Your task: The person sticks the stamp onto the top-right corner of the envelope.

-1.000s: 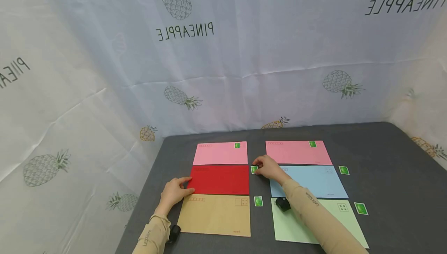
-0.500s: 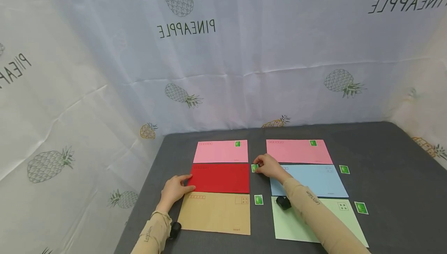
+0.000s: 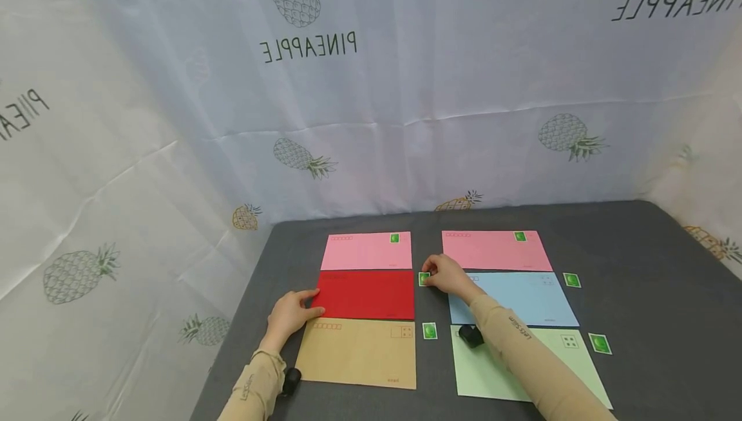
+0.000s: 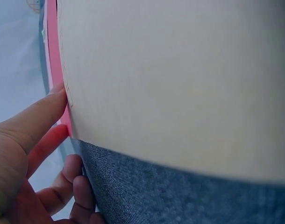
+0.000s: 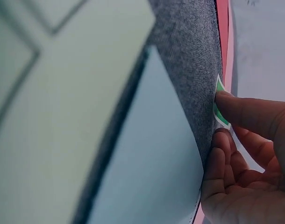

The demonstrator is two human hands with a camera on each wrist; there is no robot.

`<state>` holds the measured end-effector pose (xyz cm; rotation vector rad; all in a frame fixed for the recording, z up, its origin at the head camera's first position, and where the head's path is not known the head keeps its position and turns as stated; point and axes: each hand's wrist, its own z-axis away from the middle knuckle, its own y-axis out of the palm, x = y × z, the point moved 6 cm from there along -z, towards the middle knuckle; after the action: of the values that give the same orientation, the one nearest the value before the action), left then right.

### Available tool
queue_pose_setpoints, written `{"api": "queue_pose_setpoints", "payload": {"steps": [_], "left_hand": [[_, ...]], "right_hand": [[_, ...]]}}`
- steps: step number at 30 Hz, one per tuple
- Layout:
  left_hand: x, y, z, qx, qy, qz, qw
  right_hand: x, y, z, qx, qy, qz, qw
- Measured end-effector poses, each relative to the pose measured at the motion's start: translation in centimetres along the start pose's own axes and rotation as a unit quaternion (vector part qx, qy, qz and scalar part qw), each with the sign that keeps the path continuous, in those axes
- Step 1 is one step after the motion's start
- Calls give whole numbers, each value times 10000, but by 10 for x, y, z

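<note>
My left hand [image 3: 288, 319] rests at the left edge of a red envelope [image 3: 366, 295], thumb and index finger apart and touching it. In the left wrist view the thumb [image 4: 39, 114] lies against that edge, with the other fingers relaxed below. My right hand [image 3: 446, 276] pinches a green stamp [image 3: 424, 279] with a white border, just right of the red envelope. In the right wrist view the thumb presses on the stamp [image 5: 220, 105], which looks curved. The right wrist and forearm pass over a blue envelope [image 3: 522, 295] and a pale green envelope [image 3: 533, 369].
A tan envelope [image 3: 359, 356] lies nearest on the left. Two pink envelopes, left [image 3: 362, 253] and right [image 3: 489, 253], lie at the back, each bearing a green stamp. Other loose stamps lie beside the tan [image 3: 429, 331], blue [image 3: 572, 280] and pale green [image 3: 599, 344] envelopes.
</note>
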<state>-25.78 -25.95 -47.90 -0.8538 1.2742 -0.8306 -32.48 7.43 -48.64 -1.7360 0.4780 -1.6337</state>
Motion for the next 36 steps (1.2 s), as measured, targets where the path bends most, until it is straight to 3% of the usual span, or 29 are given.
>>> {"api": "queue_pose_setpoints", "payload": {"steps": [22,36], "left_hand": [[0,-1,1,-5,-59,9,10000],[2,0,1,-7,-41,38,10000]], "right_hand": [[7,-10,-4,210,206,-419,9987],[26,5,-12,116,158,-904,9957]]}}
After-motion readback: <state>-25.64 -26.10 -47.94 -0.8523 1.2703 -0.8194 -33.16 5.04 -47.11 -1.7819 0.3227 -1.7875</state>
